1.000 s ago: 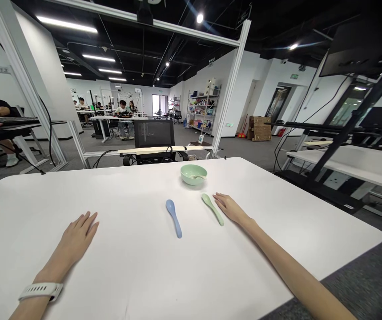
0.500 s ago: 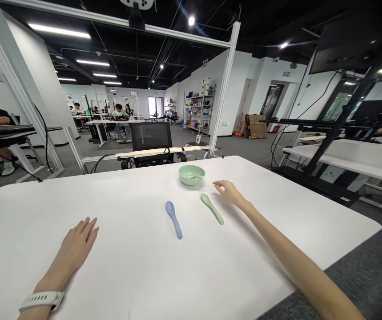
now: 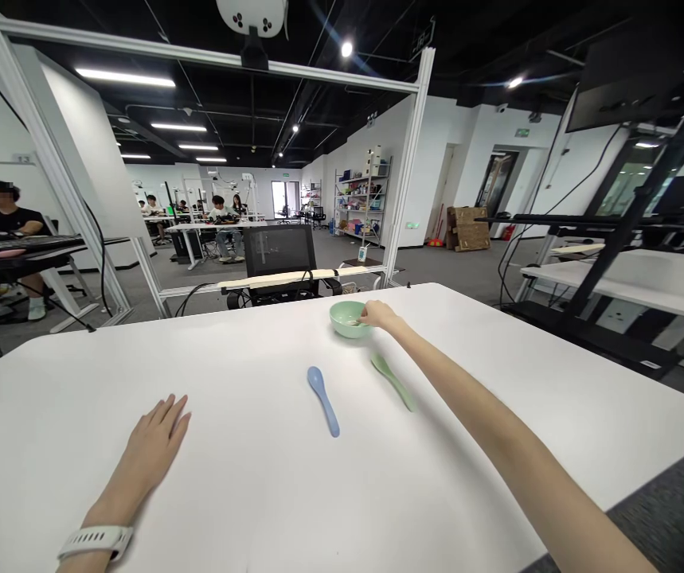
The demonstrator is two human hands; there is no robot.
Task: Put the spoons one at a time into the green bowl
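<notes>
- Right hand [image 3: 379,315]: fingers bunched narrow at the rim of the bowl, tips over its opening; whether anything is gripped, impossible to tell
- Just left of the right hand, touching it: one pale green bowl [image 3: 345,325], round, smooth and glossy, on the white tabletop [image 3: 67,382]
- Inside the bowl, beneath the right fingertips: one small pale spoon [image 3: 350,322], mostly hidden
- Below the right hand, near the bowl: one pale green spoon [image 3: 392,382], lying slantwise
- Further left of the right hand: one blue spoon [image 3: 322,400], lying slantwise, bowl end away from the body
- Left hand [image 3: 156,450]: open, flat on the tabletop, fingers apart, holding nothing, well apart from all three spoons
- Around the left wrist: one white watch band [image 3: 95,543], no readable writing
</notes>
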